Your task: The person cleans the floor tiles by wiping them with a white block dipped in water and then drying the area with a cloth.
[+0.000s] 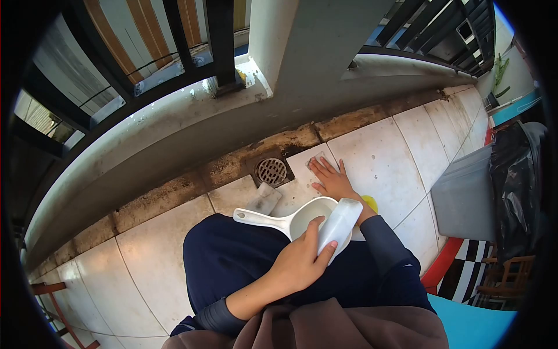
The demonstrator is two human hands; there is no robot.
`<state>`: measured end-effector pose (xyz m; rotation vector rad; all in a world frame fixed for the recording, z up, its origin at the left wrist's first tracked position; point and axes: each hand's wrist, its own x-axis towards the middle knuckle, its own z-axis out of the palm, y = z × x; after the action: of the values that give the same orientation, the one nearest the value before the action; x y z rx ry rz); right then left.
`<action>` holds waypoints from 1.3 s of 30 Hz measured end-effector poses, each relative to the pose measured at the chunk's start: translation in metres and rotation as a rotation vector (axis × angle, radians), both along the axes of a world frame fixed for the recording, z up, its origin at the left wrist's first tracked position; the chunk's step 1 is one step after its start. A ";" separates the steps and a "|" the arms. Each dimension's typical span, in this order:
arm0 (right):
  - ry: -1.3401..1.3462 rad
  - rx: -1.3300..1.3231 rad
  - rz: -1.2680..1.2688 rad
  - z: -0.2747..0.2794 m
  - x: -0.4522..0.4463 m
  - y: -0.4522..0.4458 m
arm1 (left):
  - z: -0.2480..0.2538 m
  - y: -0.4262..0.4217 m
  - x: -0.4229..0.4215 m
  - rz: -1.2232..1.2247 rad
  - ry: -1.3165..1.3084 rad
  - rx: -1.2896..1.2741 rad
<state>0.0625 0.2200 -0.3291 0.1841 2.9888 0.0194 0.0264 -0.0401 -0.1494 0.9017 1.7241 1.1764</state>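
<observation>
My left hand point(299, 259) is closed around a whitish oblong object point(340, 224), perhaps a bottle or block, held tilted over a white dipper point(261, 219). The dipper's handle points left and its bowl is partly hidden by the hand and the object. My right hand point(334, 180) lies flat with fingers spread on a white floor tile point(372, 163), just right of a round drain grate point(271, 171). A greyish-white piece point(264, 199) rests on the floor below the grate. Something yellow point(369, 203) shows beside my right wrist.
A low grey wall point(232, 136) with dark metal railings point(221, 46) curves along the floor's far side, with a dirty brown strip at its foot. At the right stand a grey bin point(465, 195) with a black plastic bag point(514, 186) and, lower, a brown wooden chair point(511, 276).
</observation>
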 end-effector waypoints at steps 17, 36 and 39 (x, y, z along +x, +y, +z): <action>-0.097 0.006 0.112 0.010 -0.046 0.013 | 0.002 0.002 -0.003 0.027 -0.131 0.009; -0.134 0.016 -0.163 0.005 -0.013 0.028 | -0.001 0.004 -0.001 0.030 -0.135 -0.028; -0.135 -0.029 -0.273 0.004 -0.026 0.023 | -0.013 0.007 0.003 0.043 -0.151 0.017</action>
<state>0.0369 0.2432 -0.3252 0.5609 2.8019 -0.0396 0.0290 -0.0331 -0.1626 0.7687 1.6205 1.2565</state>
